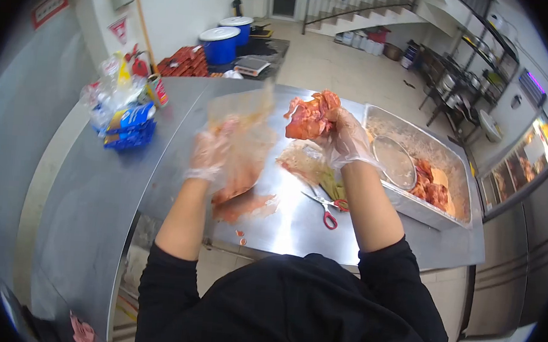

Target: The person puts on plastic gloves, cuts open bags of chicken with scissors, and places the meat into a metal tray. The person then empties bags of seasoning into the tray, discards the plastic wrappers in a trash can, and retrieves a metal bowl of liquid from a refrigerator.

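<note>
My right hand (pixel 350 139), in a clear plastic glove, grips a piece of raw, red-marinated meat (pixel 311 115) above the steel table (pixel 282 232). On the left, my gloved left hand (pixel 210 152) is closed on a clear plastic bag (pixel 251 115), smeared by motion and stained with reddish marinade. Beneath that bag, more red marinade or meat shows, though its outline is unclear. Red-handled scissors (pixel 330 207) lie between my forearms, beside a green cloth-like item (pixel 332 183). Another stained, crumpled plastic piece (pixel 303 160) is under my right hand.
At the right stands a deep metal tray (pixel 411 205) of flour-like powder, with a round sieve (pixel 394 162) and pieces of red meat (pixel 436 190) inside. A blue basket (pixel 129 134) with plastic packaging sits at left. Blue lidded barrels (pixel 219 48) stand beyond the table.
</note>
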Demonstrator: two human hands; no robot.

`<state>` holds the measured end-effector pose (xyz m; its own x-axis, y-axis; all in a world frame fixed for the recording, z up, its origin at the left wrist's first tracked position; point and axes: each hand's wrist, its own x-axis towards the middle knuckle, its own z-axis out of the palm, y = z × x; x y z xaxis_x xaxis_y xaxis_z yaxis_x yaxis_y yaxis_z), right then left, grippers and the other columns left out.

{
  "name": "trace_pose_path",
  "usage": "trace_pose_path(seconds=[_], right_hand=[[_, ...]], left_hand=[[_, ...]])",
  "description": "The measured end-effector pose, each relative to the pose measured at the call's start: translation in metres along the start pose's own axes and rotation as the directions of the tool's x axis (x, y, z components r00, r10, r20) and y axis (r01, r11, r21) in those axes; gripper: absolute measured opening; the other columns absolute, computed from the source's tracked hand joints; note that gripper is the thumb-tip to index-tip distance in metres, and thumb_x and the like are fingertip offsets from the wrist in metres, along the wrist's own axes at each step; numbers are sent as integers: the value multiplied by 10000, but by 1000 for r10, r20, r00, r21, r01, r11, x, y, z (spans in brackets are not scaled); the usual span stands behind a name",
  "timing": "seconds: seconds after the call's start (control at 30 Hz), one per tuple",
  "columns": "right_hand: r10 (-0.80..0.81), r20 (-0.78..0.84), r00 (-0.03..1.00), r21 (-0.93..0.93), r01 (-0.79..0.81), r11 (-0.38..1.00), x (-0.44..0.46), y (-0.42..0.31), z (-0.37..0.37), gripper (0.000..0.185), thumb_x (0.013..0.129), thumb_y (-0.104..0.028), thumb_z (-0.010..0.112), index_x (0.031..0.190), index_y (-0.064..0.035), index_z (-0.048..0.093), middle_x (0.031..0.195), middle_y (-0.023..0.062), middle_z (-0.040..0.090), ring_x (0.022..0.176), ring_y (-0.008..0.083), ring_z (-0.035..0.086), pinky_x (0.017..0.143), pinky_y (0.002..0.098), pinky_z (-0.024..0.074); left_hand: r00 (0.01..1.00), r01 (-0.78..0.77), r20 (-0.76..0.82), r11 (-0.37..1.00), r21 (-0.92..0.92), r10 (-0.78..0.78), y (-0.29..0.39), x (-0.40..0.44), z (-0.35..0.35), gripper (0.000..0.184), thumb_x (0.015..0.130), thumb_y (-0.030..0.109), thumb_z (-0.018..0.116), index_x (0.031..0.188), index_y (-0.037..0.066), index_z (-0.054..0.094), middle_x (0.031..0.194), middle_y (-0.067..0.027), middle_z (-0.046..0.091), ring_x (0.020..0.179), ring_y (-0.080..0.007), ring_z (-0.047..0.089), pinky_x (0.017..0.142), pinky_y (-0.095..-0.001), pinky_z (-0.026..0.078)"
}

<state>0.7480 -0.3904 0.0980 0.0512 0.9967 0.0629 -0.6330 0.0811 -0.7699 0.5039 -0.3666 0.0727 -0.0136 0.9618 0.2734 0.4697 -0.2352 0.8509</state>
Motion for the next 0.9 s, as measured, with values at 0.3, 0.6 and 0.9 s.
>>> trace_pose_path(seconds=[0.3,0.6,0.9], right_hand=[[-526,-436,730,-555,242,796,-105,-131,-126,90,698,-51,496,743,15,537,614,54,537,594,139,556,523,266,485],[-649,-381,658,-698,-665,-265,-171,-201,-279,292,738,-258,579,849,11,600,727,96,600,590,124,551,561,263,458],[-446,-565,694,-821,-528,218,-208,-291,-299,334,775,-283,559,917,19,585,685,38,543,606,108,519,551,226,445]], left_hand=[[982,115,-90,900,-421,-167,-33,-26,-8,411,876,402,419,1052,64,572,979,-80,588,832,-171,554,700,-287,457],[863,136,-44,315,-939,-504,-30,-23,69,471,891,421,344,1151,48,467,1087,-101,519,956,-236,520,786,-323,456],[862,364,-356,930,-58,-360,-8,-85,223,439,877,361,416,1086,-12,515,1025,-146,570,915,-231,544,781,-325,420]])
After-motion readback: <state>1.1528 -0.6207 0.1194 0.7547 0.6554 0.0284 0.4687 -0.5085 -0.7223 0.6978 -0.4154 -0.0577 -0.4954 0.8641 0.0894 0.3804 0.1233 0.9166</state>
